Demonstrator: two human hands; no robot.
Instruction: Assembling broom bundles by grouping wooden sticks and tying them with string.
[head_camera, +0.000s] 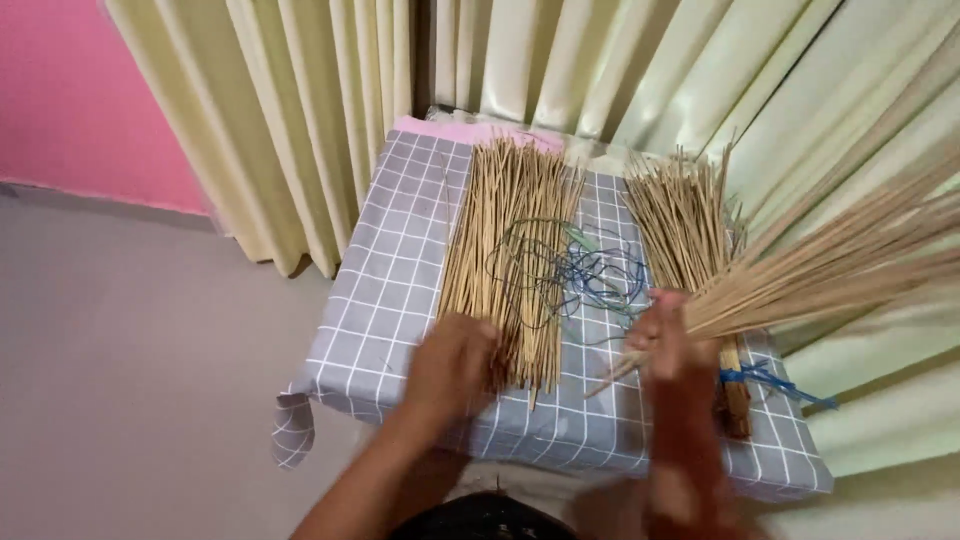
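A loose pile of thin tan sticks (510, 240) lies lengthwise on a small table covered with a grey checked cloth (390, 270). My left hand (452, 365) rests on the near end of that pile, fingers curled over the sticks. My right hand (668, 335) grips a bunch of the same sticks (840, 265), which fans up and out to the right. A second bundle of sticks (690, 225) lies to the right, tied near its base with blue string (770, 380). Tangled blue and green strings (575, 270) lie between the two piles.
Pale yellow curtains (600, 70) hang behind and to the right of the table. A pink wall (80, 90) is at the far left, with grey floor (130, 370) below. A pink cloth edge (470, 130) shows at the table's back.
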